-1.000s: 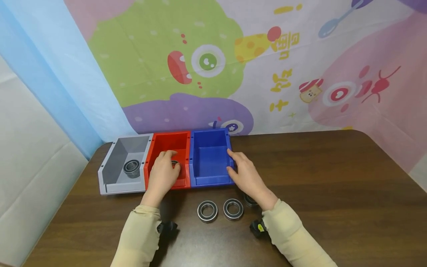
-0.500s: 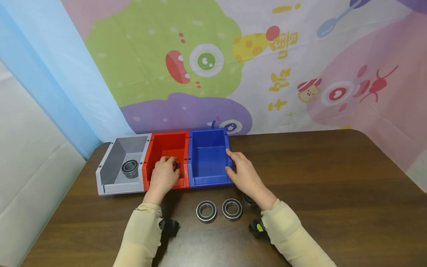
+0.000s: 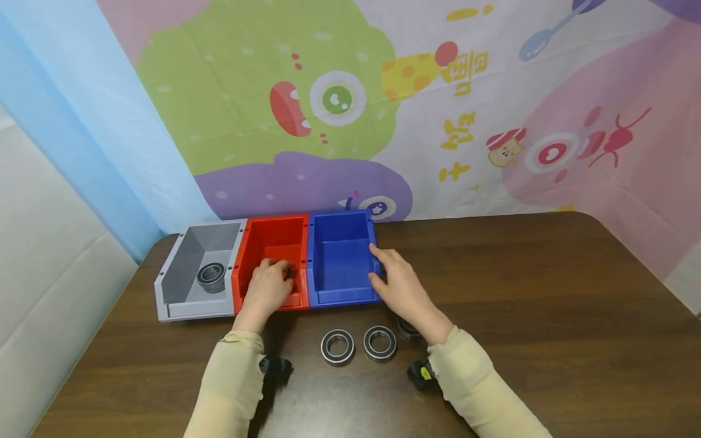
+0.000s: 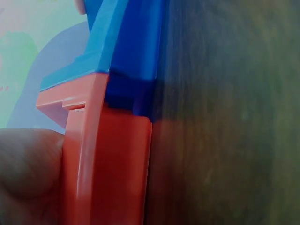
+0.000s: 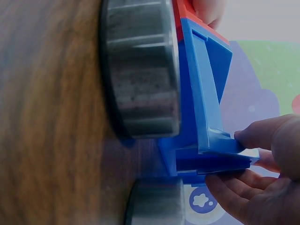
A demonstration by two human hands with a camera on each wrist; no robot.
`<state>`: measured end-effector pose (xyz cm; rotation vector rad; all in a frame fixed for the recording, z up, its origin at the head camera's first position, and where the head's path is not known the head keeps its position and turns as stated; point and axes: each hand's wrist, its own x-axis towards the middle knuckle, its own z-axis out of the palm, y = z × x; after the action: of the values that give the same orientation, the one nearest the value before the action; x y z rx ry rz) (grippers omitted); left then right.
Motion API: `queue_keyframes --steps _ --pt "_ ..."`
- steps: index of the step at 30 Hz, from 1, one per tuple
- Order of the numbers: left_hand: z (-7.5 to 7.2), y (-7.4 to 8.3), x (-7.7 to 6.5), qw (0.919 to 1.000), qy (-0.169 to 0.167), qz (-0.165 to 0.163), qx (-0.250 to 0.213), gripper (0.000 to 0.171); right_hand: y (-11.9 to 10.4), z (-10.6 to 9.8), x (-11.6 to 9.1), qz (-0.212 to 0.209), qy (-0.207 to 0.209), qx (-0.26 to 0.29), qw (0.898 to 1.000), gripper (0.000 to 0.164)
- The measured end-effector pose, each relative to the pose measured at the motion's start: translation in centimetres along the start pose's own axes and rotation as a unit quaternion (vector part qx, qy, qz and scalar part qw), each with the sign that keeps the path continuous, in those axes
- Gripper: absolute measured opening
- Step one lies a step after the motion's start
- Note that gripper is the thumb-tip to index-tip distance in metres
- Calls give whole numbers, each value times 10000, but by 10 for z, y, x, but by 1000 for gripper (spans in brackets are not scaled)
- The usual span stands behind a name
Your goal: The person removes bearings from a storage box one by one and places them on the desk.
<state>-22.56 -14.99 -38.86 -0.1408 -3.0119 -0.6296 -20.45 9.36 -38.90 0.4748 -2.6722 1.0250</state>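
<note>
- Head view: our left hand [image 3: 267,286] dips into the red bin [image 3: 280,230], fingers and thumb curled round a dark bearing [image 3: 288,273], mostly hidden.
- Our right hand [image 3: 402,281] pinches the wall of the blue bin [image 3: 343,267] at 3 o'clock.
- At 9 o'clock from the blue bin, and touching in a row, come the red bin and the gray bin [image 3: 199,309]; the gray one holds stacked bearings [image 3: 212,278].
- Three loose bearings [image 3: 380,344] lie on the brown tabletop [image 3: 520,316], from the blue bin's 6 o'clock toward 5, one partly behind our right wrist.
- Left wrist view: our left hand shows at 8 o'clock beside the red bin, fingertips out of sight.
- Right wrist view: two loose bearings appear at 12 and 6 o'clock; at 4 o'clock, our right thumb and fingers straddle the blue wall.
</note>
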Motion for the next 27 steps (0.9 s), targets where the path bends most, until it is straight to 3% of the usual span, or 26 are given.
queue_keyframes --steps 6,16,27 --pt "-4 2 4 9994 -298 -118 95 38 -1 -1 0 33 31 36 10000 51" --pt "-2 4 8 9986 -288 -243 379 38 0 1 0 0 30 65 10000 51" --pt "-1 5 6 9985 -150 -424 320 36 -1 1 0 40 7 83 10000 52"
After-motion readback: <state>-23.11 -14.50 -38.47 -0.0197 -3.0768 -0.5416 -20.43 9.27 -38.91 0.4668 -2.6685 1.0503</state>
